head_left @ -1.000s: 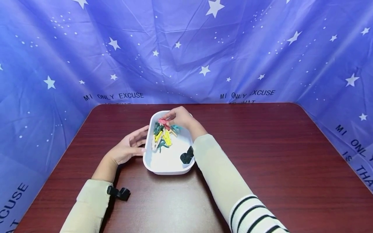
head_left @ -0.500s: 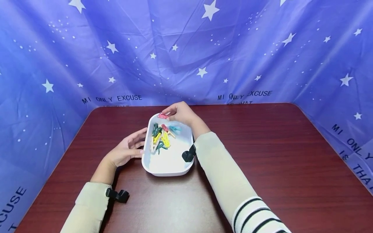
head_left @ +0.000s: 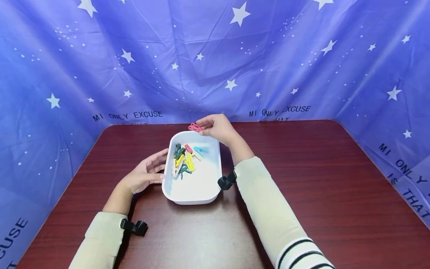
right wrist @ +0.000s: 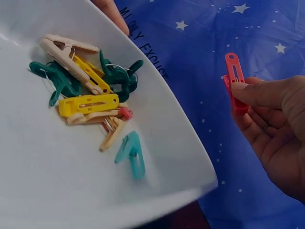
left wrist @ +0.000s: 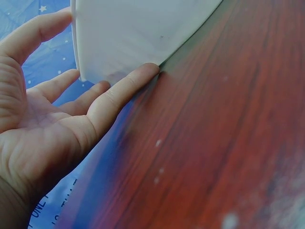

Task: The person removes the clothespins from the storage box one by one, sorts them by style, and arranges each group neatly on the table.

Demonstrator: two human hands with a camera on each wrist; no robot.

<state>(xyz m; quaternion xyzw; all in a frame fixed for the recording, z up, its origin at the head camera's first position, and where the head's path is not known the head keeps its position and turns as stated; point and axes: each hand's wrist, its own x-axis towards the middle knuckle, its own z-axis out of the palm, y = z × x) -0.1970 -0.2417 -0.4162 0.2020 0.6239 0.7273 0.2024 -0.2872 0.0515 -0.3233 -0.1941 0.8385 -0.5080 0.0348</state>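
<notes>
My right hand (head_left: 220,129) pinches a red clothespin (right wrist: 233,71) between thumb and fingers, just above the far rim of a white tray (head_left: 193,190). With fingers extended, my left hand (head_left: 143,176) touches the tray's left wall; in the left wrist view its fingertips meet the outside of that wall (left wrist: 128,38). Inside the tray lies a loose pile of clothespins: yellow ones (right wrist: 88,105), dark green ones (right wrist: 57,81), beige ones (right wrist: 112,133) and a turquoise one (right wrist: 131,155). Another red clothespin (head_left: 188,148) is among them, mostly covered in the right wrist view.
The tray stands on a dark red wooden table (head_left: 319,179). Behind the table's far edge hangs a blue curtain (head_left: 215,56) with white stars and lettering. Black camera mounts (head_left: 134,226) are strapped at both sleeve cuffs.
My right hand has lifted the red clothespin from the pile and carried it up, away and slightly right, over the far rim. My left hand stays at the tray's side.
</notes>
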